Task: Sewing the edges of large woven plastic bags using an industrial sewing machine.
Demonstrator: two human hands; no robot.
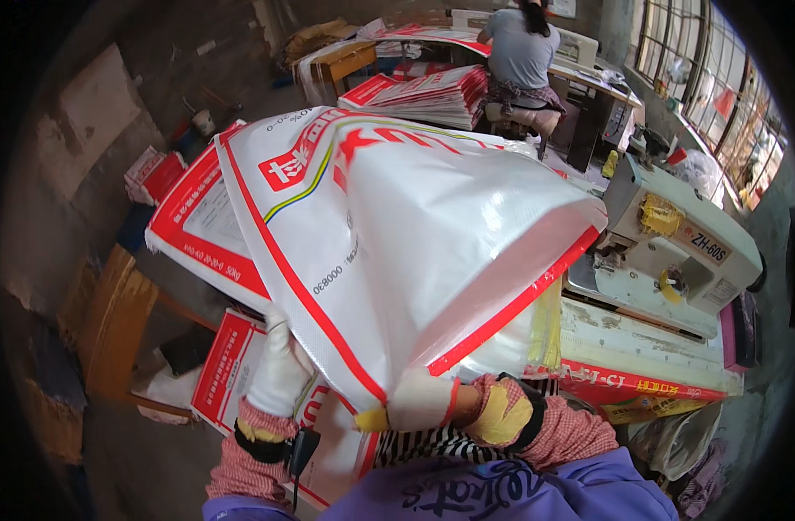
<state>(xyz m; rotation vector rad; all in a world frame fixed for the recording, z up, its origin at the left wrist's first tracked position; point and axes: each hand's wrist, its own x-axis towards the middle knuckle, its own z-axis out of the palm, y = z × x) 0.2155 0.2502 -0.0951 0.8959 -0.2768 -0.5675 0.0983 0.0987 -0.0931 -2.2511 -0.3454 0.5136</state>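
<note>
A large white woven plastic sack (397, 217) with red borders billows up in front of me, its mouth gaping toward the lower right. My right hand (428, 401), in a pale covering with yellow patches, is closed on the sack's near corner. At the sack's left edge is my left hand (274, 369), white-gloved, its fingers closed against that edge; the fingertips are partly hidden. A black object (303, 451) with a thin cord is by my left wrist. Beneath the raised sack lie more printed sacks (211, 234).
An industrial sewing machine (675, 243) stands at right on a worn table (640, 334). Clear plastic with a yellow edge (536, 330) lies beside it. Farther back, a person (523, 56) sits at another machine near a stack of sacks (423, 97). A wooden frame (120, 321) is at left.
</note>
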